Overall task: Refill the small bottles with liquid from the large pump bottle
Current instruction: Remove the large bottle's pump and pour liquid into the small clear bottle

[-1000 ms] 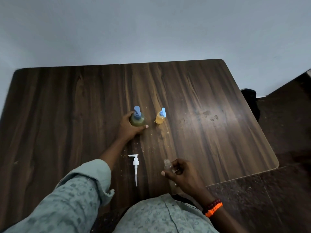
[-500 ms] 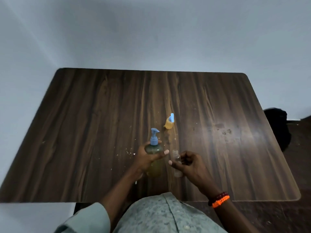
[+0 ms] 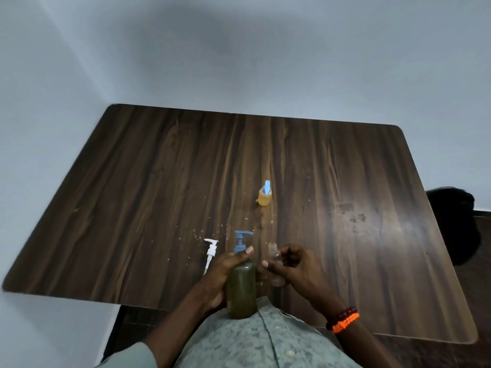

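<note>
My left hand point(image 3: 221, 277) grips the large pump bottle point(image 3: 241, 290), which holds dark green liquid and has a blue pump head point(image 3: 242, 241). It is lifted near the table's front edge, close to my body. Just to its right, my right hand point(image 3: 295, 272) holds a small clear bottle point(image 3: 275, 258) with its neck open and pointing up. A small bottle of orange liquid point(image 3: 264, 197) with a blue cap stands further back on the table. A loose white pump point(image 3: 210, 252) lies on the table left of my left hand.
The dark wooden table point(image 3: 132, 195) has crumbs and dried spots around its middle. A dark bag or object point(image 3: 451, 221) sits on the floor past the right edge. Pale walls stand behind and to the left.
My left hand has brought the large pump bottle from the table's middle back toward me, beside the small clear bottle. The view has tilted upward and shifted left.
</note>
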The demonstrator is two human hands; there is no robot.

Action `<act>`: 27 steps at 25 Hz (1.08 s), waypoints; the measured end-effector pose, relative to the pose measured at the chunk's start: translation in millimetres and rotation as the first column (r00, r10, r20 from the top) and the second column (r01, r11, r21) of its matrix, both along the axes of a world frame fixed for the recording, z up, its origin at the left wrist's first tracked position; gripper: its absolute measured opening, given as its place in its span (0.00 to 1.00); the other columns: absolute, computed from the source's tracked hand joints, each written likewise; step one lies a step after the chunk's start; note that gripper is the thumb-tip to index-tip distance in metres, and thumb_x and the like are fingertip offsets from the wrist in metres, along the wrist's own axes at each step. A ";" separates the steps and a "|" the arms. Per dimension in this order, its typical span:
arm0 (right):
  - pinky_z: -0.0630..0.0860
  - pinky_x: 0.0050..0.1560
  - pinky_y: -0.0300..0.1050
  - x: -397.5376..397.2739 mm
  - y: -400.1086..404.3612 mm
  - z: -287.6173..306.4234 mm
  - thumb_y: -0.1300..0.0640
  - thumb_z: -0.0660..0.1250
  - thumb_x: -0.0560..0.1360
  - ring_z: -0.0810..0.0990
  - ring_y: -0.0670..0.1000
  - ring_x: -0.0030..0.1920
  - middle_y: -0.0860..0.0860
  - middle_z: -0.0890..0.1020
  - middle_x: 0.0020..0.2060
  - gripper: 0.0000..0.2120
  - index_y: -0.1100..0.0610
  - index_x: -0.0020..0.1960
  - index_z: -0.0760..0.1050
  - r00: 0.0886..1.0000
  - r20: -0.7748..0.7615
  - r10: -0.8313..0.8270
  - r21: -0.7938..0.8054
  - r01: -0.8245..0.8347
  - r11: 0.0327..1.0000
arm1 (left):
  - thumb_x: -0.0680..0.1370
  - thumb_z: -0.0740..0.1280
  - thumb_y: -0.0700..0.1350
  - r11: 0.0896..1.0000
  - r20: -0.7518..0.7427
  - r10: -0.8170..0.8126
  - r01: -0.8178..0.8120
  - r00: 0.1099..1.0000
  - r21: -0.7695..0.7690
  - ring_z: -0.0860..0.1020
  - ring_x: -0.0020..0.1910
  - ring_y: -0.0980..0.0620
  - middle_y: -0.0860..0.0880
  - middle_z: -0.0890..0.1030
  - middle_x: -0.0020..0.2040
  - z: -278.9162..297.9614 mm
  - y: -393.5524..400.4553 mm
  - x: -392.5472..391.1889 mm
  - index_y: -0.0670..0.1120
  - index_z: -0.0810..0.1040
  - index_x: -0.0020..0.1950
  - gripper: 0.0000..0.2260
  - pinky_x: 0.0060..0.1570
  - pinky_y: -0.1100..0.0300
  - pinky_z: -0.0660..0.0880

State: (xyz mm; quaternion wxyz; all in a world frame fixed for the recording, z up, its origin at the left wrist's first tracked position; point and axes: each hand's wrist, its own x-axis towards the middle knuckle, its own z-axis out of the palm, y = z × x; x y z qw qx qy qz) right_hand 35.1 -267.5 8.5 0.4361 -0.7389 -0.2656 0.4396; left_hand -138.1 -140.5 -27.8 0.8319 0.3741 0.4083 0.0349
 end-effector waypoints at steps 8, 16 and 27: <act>0.83 0.35 0.43 7.9 -1.5 3.1 0.51 0.83 0.68 0.87 0.56 0.45 0.55 0.87 0.45 0.18 0.58 0.50 0.81 0.995 -0.013 0.097 0.042 -0.097 0.994 | 0.71 0.65 0.78 0.955 -0.028 0.100 -0.089 0.995 0.284 0.86 0.35 0.53 0.48 0.85 0.34 23.0 6.4 22.5 0.48 0.89 0.45 0.33 0.39 0.60 0.84; 0.85 0.44 0.57 8.7 9.4 11.1 0.57 0.83 0.69 0.87 0.56 0.44 0.56 0.87 0.45 0.17 0.62 0.51 0.80 0.994 0.060 0.097 0.099 -0.102 0.990 | 0.63 0.68 0.78 0.745 -0.111 0.175 -0.058 0.978 0.664 0.75 0.34 0.44 0.34 0.76 0.33 33.5 8.7 20.8 0.33 0.77 0.33 0.44 0.43 0.52 0.73; 0.83 0.43 0.43 6.9 18.2 21.0 0.58 0.82 0.70 0.85 0.48 0.43 0.52 0.86 0.44 0.15 0.60 0.51 0.81 0.964 0.170 0.204 0.132 -0.227 0.965 | 0.67 0.68 0.71 0.552 -0.190 0.250 0.022 0.949 0.833 0.71 0.28 0.58 0.56 0.71 0.27 16.3 9.5 22.6 0.48 0.74 0.28 0.26 0.34 0.59 0.67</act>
